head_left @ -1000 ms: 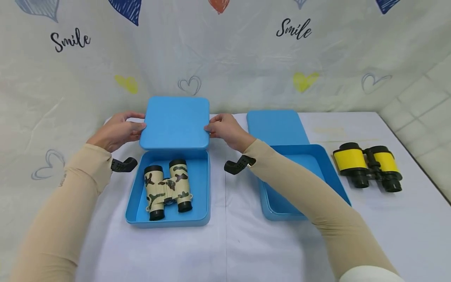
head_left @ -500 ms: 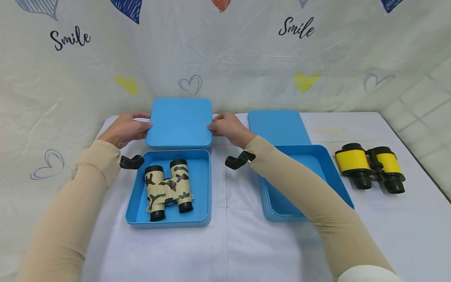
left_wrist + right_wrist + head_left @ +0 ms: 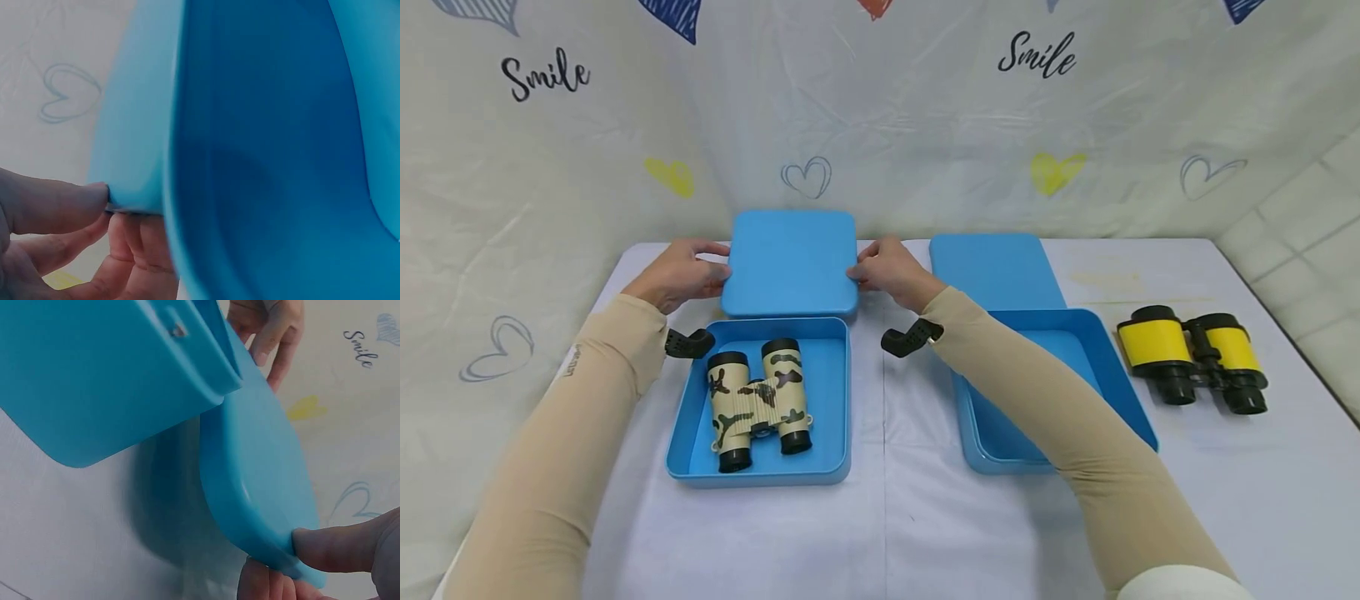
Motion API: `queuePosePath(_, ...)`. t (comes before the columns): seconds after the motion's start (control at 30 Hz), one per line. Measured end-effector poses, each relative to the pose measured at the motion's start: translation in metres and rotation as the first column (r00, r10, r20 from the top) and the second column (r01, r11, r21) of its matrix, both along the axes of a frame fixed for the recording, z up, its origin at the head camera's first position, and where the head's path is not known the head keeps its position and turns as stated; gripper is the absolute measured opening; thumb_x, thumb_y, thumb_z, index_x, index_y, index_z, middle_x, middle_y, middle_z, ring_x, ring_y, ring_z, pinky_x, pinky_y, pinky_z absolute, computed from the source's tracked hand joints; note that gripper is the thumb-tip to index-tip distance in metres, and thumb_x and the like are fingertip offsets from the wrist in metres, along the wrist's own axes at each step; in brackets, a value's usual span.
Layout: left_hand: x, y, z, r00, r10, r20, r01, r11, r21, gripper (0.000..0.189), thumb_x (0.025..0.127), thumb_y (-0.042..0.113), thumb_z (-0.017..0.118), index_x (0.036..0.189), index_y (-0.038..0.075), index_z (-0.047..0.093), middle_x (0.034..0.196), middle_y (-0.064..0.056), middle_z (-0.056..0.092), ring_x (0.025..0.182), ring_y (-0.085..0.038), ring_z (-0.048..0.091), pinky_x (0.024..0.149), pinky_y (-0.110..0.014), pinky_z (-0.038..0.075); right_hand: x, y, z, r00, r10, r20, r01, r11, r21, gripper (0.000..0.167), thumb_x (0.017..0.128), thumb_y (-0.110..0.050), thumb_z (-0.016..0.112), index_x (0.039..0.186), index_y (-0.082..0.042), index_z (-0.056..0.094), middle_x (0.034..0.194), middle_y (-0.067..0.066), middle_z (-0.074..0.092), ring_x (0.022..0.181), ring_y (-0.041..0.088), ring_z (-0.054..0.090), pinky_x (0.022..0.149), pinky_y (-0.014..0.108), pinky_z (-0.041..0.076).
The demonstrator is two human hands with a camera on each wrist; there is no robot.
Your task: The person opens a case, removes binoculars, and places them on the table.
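Both hands hold a flat blue lid (image 3: 793, 262) by its two short sides, just behind the left blue box (image 3: 758, 481). My left hand (image 3: 681, 275) pinches its left edge, thumb on top and fingers under, as the left wrist view shows. On the opposite edge my right hand (image 3: 895, 271) pinches with the thumb (image 3: 334, 549) above and fingertips below. The lid's front edge overlaps the box's back rim in the head view. Inside that box lie camouflage binoculars (image 3: 760, 404) with black ends.
A second blue box (image 3: 1000, 446) stands to the right, partly under the right forearm. Behind it lies another blue lid (image 3: 996, 271). Yellow and black binoculars (image 3: 1193, 358) rest near the table's right edge. A printed curtain (image 3: 880, 108) hangs at the back.
The held lid has come down slightly and shifted a little to the right. Both hands moved with it, the left one more visibly. The left box and its binoculars stay in place.
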State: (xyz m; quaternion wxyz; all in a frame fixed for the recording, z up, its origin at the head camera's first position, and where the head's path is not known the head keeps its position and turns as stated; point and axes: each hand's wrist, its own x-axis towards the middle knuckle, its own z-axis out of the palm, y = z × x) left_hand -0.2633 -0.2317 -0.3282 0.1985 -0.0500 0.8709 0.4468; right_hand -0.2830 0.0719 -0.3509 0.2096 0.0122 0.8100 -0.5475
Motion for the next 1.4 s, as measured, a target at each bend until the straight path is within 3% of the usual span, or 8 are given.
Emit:
queuePosePath(0.23, -0.001, 0.001, -0.004, 0.999, -0.046, 0.027, 0.047, 0.999, -0.024, 0.059, 0.108, 0.012, 0.048, 0.161, 0.000, 0.027, 0.151, -0.031, 0.045, 0.118, -0.032, 0.060, 0.114, -0.052, 0.049, -0.001, 0.002, -0.007, 0.999, 0.034, 0.015, -0.035, 0.996, 0.088, 0.027, 0.099, -0.010, 0.066, 0.122, 0.003, 0.059, 0.125, 0.014, 0.060, 0.105, 0.025, 0.066, 0.104, 0.038, 0.055)
queuePosePath(0.57, -0.002, 0.006, -0.008, 0.997, -0.063, 0.046, 0.067, 0.995, -0.070, 0.058, 0.106, 0.010, 0.048, 0.160, -0.002, 0.029, 0.146, -0.032, 0.050, 0.118, -0.034, 0.064, 0.112, -0.052, 0.049, 0.000, 0.002, -0.009, 0.997, 0.075, -0.003, -0.072, 0.975, 0.210, 0.010, 0.096, -0.011, 0.068, 0.095, -0.004, 0.060, 0.106, 0.010, 0.064, 0.094, 0.021, 0.066, 0.091, 0.033, 0.054)
queuePosePath(0.9, -0.004, 0.008, -0.013, 0.995, -0.074, 0.066, 0.082, 0.989, -0.126, 0.055, 0.106, 0.011, 0.050, 0.157, -0.002, 0.035, 0.143, -0.032, 0.053, 0.111, -0.030, 0.065, 0.112, -0.052, 0.050, 0.002, 0.001, -0.006, 0.995, 0.100, 0.023, -0.102, 0.942, 0.320, 0.024, 0.095, -0.015, 0.070, 0.113, 0.000, 0.068, 0.099, 0.010, 0.071, 0.094, 0.019, 0.070, 0.095, 0.035, 0.056)
queuePosePath(1.03, -0.003, 0.008, -0.014, 0.995, -0.081, 0.064, 0.089, 0.987, -0.137, 0.054, 0.106, 0.011, 0.050, 0.156, -0.003, 0.037, 0.143, -0.032, 0.053, 0.111, -0.031, 0.065, 0.112, -0.053, 0.050, 0.004, 0.001, -0.004, 0.993, 0.120, 0.006, -0.114, 0.929, 0.352, 0.024, 0.094, -0.016, 0.071, 0.111, 0.001, 0.072, 0.092, 0.008, 0.073, 0.090, 0.018, 0.071, 0.089, 0.033, 0.055)
queuePosePath(1.23, -0.002, 0.009, -0.013, 0.992, -0.097, 0.080, 0.108, 0.983, -0.149, 0.055, 0.106, 0.010, 0.050, 0.156, -0.004, 0.035, 0.148, -0.034, 0.050, 0.119, -0.037, 0.065, 0.113, -0.053, 0.049, 0.005, 0.001, -0.004, 0.991, 0.134, 0.003, -0.125, 0.921, 0.368, 0.026, 0.095, -0.016, 0.071, 0.114, 0.001, 0.071, 0.096, 0.010, 0.075, 0.092, 0.019, 0.073, 0.095, 0.035, 0.056)
queuePosePath(1.4, -0.004, 0.013, -0.011, 0.987, -0.108, 0.118, 0.125, 0.982, -0.145, 0.058, 0.107, 0.014, 0.052, 0.157, -0.006, 0.032, 0.148, -0.035, 0.049, 0.122, -0.038, 0.064, 0.113, -0.051, 0.049, 0.007, 0.002, -0.003, 0.989, 0.145, -0.014, -0.128, 0.912, 0.389, 0.023, 0.095, -0.017, 0.071, 0.110, 0.000, 0.072, 0.089, 0.008, 0.073, 0.092, 0.019, 0.070, 0.092, 0.035, 0.055)
